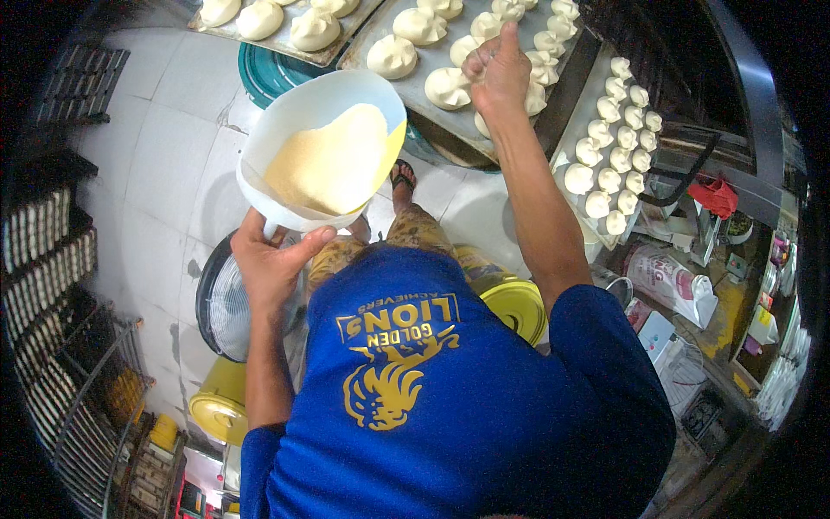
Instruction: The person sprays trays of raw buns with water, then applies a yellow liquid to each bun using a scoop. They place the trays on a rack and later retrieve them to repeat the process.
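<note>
My left hand (pixel 275 263) grips the handle of a white plastic pitcher (pixel 259 146), tilted so its mouth faces up toward me. Pale yellow powder or fine crumbs (pixel 311 162) lie inside it. Over a metal baking tray (pixel 418 72) is my right hand (pixel 499 74), its fingers curled and its thumb stretched out. Whether anything sits in those fingers is hidden. Pale, pinched-top dough buns (pixel 392 56) stand in rows on this tray. One bun (pixel 447 88) lies right beside my curled fingers, and others are partly covered by my hand and forearm.
Another tray (pixel 347 27) of buns lies at the upper left, and a third tray (pixel 580 120) with smaller buns at the right. Below the trays is a teal tub (pixel 256 74). Yellow lidded buckets (pixel 515 308) stand near my legs. Dark racks (pixel 48 233) line the left.
</note>
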